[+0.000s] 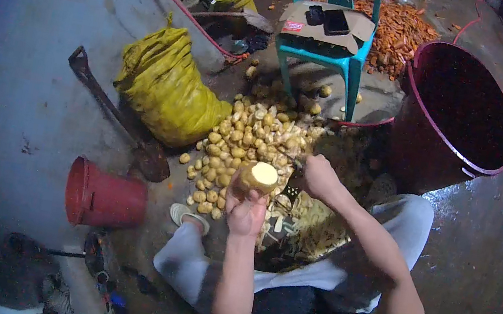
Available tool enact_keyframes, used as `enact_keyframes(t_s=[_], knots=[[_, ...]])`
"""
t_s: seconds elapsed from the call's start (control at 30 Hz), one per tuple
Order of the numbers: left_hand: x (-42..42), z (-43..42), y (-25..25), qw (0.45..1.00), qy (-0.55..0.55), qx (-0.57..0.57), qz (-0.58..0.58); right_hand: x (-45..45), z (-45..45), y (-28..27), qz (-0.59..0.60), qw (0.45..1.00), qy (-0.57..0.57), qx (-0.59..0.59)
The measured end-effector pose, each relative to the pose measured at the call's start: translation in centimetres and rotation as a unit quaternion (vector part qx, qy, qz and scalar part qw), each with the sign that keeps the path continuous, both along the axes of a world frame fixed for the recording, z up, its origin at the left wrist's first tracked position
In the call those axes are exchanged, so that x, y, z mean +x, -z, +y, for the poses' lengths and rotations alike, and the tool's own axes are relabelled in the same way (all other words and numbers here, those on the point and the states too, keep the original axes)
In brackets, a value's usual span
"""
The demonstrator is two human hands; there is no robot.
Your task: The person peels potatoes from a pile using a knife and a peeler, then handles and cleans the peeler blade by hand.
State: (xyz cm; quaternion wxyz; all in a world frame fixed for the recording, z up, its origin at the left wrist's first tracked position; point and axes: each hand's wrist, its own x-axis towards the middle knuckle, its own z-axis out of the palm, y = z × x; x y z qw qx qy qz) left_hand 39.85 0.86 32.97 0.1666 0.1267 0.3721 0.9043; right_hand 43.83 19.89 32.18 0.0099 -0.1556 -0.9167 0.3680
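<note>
My left hand (245, 212) is closed around a large brown-skinned potato (249, 180), its pale cut face turned up and to the right. Just to the right, my right hand (321, 178) grips what looks like a knife (296, 162), its thin blade pointing left, apart from the potato. Below that hand, part of a perforated metal grater (291, 191) shows near my legs. Pale shreds and slices (314, 219) lie heaped beside it. A wide pile of small potatoes (233, 147) spreads over the floor beyond my left hand.
A full yellow sack (167, 86) leans behind the potatoes, near a shovel (107, 103). A red bucket (114, 200) lies tipped at left; a large maroon tub (423, 142) stands right. Behind are a teal chair (354, 74) carrying cardboard and an orange chopped heap (395, 35).
</note>
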Motion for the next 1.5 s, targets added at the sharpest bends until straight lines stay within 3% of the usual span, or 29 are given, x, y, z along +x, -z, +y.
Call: enact_keyframes(t_s=[0.07,0.1,0.13,0.2,0.23,0.33,0.4,0.47,0.5,0.63,0.73,0.8,0.9,1.0,1.33,1.5], knots=[[-0.4,-1.0,-0.4,1.0,-0.012,0.006,-0.023,0.3,-0.1,-0.4,0.017,0.999,-0.038,0.022],[-1.0,-0.4,-2.0,0.992,0.023,0.104,-0.064,0.1,-0.1,0.7,0.01,0.998,-0.058,0.02],[-2.2,-0.8,-1.4,0.987,0.083,0.114,-0.083,0.7,-0.5,1.1,0.005,0.998,-0.064,0.015],[-3.7,-1.4,0.7,0.973,0.088,0.129,-0.172,0.9,-0.7,0.9,0.033,0.998,-0.028,0.053],[-3.5,-1.8,0.8,0.969,0.091,0.123,-0.192,0.8,-0.9,-0.1,-0.025,0.999,0.003,0.045],[-2.2,-2.8,1.8,0.957,0.114,0.161,-0.213,0.2,0.0,1.4,0.003,0.998,-0.029,0.06],[-1.5,-3.2,1.8,0.971,0.106,0.127,-0.175,0.9,-0.2,1.4,0.052,0.998,-0.038,0.022],[-1.2,-3.6,0.8,0.993,0.11,0.003,-0.031,0.4,-0.2,1.7,0.135,0.983,-0.109,-0.064],[-1.0,-3.6,-0.3,0.993,0.1,-0.021,-0.054,0.6,-0.5,1.7,0.157,0.976,-0.108,-0.104],[-1.0,-3.8,-1.0,0.989,0.13,-0.064,-0.011,1.5,-2.2,-2.9,0.053,0.969,-0.085,-0.226],[-0.2,-3.8,-1.2,0.99,0.113,-0.084,0.001,2.4,-3.7,-3.1,0.14,0.959,-0.121,-0.214],[-0.1,-4.0,-1.3,0.986,0.149,-0.069,0.018,2.4,-4.4,-2.9,0.136,0.954,-0.099,-0.25],[0.0,-4.0,-1.7,0.983,0.169,-0.074,0.025,2.6,-4.6,-3.3,0.159,0.962,-0.106,-0.197],[0.1,-3.8,-1.6,0.982,0.174,-0.071,0.032,2.8,-4.4,-4.1,0.103,0.968,-0.128,-0.19],[0.1,-3.5,-1.4,0.981,0.178,-0.056,0.057,2.9,-4.7,-3.7,0.132,0.952,-0.134,-0.24],[0.1,-3.5,-1.6,0.985,0.151,-0.061,0.059,3.0,-5.0,-4.1,0.17,0.968,-0.121,-0.136]])
